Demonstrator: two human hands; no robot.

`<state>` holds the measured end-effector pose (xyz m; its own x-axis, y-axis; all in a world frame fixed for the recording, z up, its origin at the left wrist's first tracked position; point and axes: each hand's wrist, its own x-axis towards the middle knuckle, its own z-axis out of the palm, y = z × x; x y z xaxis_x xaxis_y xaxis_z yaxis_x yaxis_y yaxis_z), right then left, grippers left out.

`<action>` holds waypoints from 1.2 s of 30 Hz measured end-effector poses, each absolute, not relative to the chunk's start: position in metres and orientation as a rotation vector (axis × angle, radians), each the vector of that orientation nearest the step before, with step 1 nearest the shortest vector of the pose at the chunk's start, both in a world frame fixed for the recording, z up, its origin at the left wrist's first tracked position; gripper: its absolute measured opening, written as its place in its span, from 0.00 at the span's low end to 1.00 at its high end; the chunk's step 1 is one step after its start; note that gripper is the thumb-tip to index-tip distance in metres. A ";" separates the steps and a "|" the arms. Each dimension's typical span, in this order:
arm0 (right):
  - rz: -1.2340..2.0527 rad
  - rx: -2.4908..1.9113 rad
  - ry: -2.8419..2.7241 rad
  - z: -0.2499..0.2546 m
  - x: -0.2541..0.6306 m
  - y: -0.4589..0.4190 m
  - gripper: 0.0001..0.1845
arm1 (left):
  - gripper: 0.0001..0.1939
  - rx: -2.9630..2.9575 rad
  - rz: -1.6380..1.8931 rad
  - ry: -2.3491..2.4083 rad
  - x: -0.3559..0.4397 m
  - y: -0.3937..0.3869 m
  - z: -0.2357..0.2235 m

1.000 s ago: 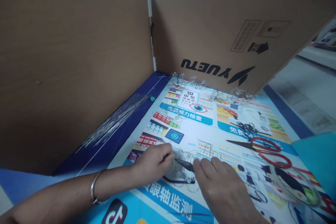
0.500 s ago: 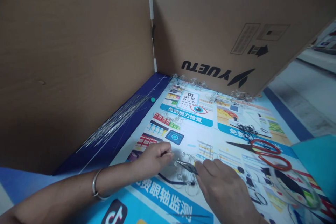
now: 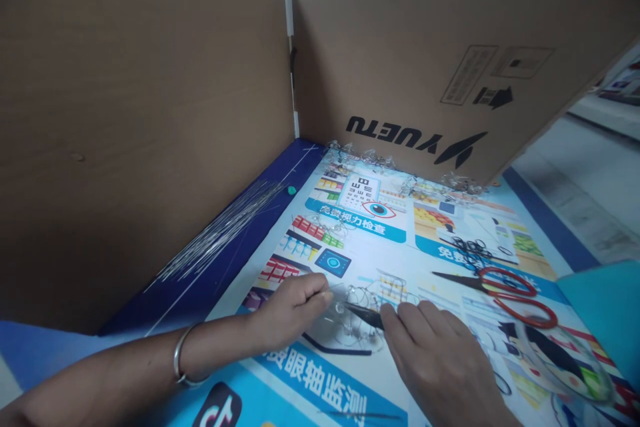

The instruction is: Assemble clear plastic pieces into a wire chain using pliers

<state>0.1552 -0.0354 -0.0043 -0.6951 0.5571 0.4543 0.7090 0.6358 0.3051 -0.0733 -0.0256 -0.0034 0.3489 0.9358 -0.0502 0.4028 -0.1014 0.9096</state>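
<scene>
My left hand (image 3: 299, 307), with a silver bangle on its wrist, is closed in a pinch at the edge of a looped thin-wire piece (image 3: 358, 295) with small clear beads. The exact spot between its fingers is hidden. Wrapped round the handles of a pair of pliers (image 3: 369, 315) is my right hand (image 3: 440, 353). The dark pointed jaws reach left into the wire loops, close to my left fingertips. Whether the jaws grip the wire is too blurred to tell.
Red-handled scissors (image 3: 515, 290) lie at the right, below dark wire coils (image 3: 467, 250). Straight wires (image 3: 220, 230) lie along the left cardboard wall (image 3: 150, 113). Several wire pieces (image 3: 440, 183) line the back cardboard wall (image 3: 400, 47). A clear round dish (image 3: 607, 383) sits lower right.
The pliers have turned slightly, and my right hand has moved a little right and down. The wire loops between my hands have shifted. My left hand stays almost in place.
</scene>
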 end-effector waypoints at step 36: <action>-0.691 -0.938 -2.523 -0.003 0.145 -0.037 0.12 | 0.13 1.997 0.673 1.281 -0.072 -0.026 -0.004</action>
